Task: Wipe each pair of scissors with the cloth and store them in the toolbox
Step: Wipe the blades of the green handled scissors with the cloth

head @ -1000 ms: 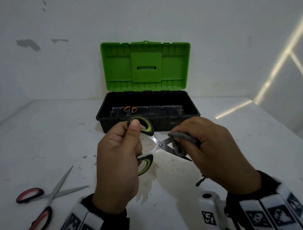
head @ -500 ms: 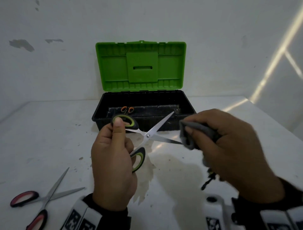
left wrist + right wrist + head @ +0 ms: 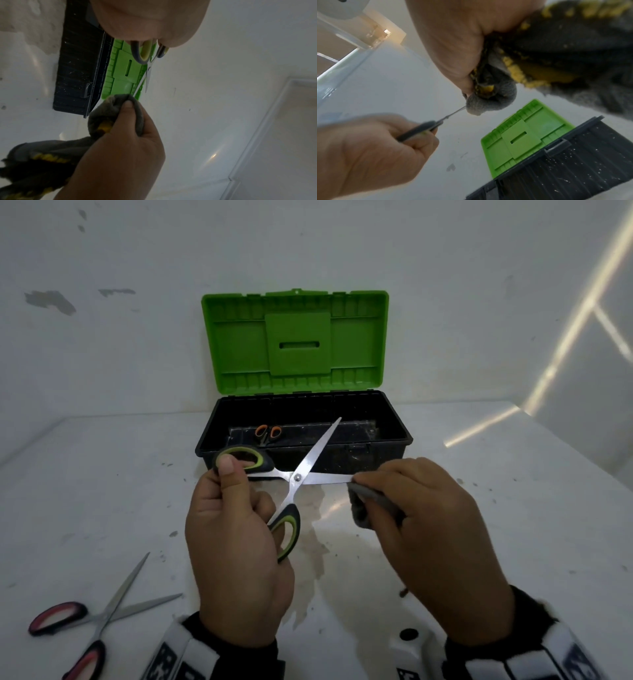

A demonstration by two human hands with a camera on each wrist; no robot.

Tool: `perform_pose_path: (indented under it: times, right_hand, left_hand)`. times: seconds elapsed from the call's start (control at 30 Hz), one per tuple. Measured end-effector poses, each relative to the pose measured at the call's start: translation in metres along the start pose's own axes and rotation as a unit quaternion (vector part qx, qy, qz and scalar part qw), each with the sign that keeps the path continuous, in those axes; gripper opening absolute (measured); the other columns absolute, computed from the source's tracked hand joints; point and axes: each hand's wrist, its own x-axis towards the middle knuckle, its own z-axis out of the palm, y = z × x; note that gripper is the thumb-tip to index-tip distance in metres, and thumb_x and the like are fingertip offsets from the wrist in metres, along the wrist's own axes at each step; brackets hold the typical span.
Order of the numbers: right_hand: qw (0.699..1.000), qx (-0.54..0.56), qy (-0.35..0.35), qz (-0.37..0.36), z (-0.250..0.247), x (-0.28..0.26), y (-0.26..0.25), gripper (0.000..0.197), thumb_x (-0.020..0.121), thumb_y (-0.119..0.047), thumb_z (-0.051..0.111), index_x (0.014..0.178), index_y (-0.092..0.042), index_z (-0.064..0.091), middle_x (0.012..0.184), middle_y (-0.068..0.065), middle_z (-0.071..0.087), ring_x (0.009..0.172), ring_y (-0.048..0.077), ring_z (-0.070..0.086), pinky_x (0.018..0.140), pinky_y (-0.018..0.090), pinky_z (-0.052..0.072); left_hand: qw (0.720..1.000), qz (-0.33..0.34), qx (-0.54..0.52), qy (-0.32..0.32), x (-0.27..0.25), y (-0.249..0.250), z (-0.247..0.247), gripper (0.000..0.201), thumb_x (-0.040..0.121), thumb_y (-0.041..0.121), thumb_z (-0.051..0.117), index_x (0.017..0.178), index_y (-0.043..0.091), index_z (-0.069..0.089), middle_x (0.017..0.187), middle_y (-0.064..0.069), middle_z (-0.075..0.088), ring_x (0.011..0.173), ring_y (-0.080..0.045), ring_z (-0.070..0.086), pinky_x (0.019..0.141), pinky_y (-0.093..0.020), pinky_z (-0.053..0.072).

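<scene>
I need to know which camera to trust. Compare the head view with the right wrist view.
Head only: red-handled scissors lying open on the table, orange-handled scissors inside the toolbox.
Right wrist only: the grey cloth's yellow trim and its bulk bunched in the right hand.
Both: left hand holding the green-handled scissors, cloth at one blade tip.

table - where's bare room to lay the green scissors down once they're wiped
Bare table runs right of the toolbox and beyond the right hand; another bare stretch lies left of the box, above the red scissors. The near-left corner is taken by that pair; the middle by both hands and the green scissors.
</scene>
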Motion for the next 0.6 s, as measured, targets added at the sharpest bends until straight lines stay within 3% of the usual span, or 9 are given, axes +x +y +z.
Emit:
perform_pose_path:
  times: [0.2, 0.3, 0.47, 0.6]
  right_hand:
    - [0.991, 0.124, 0.041, 0.032, -0.012, 0.013, -0.027, 0.005, 0.087, -0.017, 0.067, 0.09, -0.019, 0.071, 0.079, -0.012, 0.066, 0.075, 0.008, 0.061, 0.068, 0.026, 0.051]
    - [0.992, 0.124, 0.028, 0.023, -0.005, 0.02, -0.035, 0.002, 0.087, -0.016, 0.069, 0.087, -0.018, 0.069, 0.077, -0.011, 0.065, 0.074, 0.008, 0.06, 0.067, 0.028, 0.05]
    - [0.995, 0.085, 0.032, 0.05, 0.011, 0.019, -0.028, 0.015, 0.089, -0.015, 0.068, 0.076, -0.02, 0.064, 0.068, -0.014, 0.06, 0.067, 0.005, 0.056, 0.065, 0.018, 0.047]
    - [0.985, 0.145, 0.032, 0.092, 0.01, 0.017, -0.025, 0.018, 0.091, -0.014, 0.066, 0.074, -0.019, 0.064, 0.065, -0.018, 0.059, 0.07, 0.0, 0.061, 0.062, 0.014, 0.051]
  left_hand:
    - [1.0, 0.019, 0.009, 0.009, -0.003, -0.001, 0.003, 0.03, 0.099, 0.043, 0.047, 0.079, 0.023, 0.059, 0.048, 0.01, 0.029, 0.044, -0.007, 0.022, 0.044, -0.023, 0.019]
    - [1.0, 0.023, -0.001, -0.002, -0.007, -0.002, 0.004, 0.031, 0.1, 0.042, 0.047, 0.079, 0.023, 0.059, 0.049, 0.01, 0.027, 0.045, -0.009, 0.021, 0.045, -0.024, 0.018]
    - [0.999, 0.026, -0.014, -0.016, -0.009, -0.002, 0.003, 0.03, 0.101, 0.039, 0.044, 0.085, 0.024, 0.064, 0.052, 0.01, 0.026, 0.045, -0.007, 0.021, 0.041, -0.018, 0.02]
    - [0.999, 0.042, -0.003, -0.012, -0.009, -0.005, 0.003, 0.03, 0.101, 0.04, 0.044, 0.082, 0.025, 0.062, 0.052, 0.009, 0.027, 0.046, -0.008, 0.023, 0.042, -0.019, 0.022]
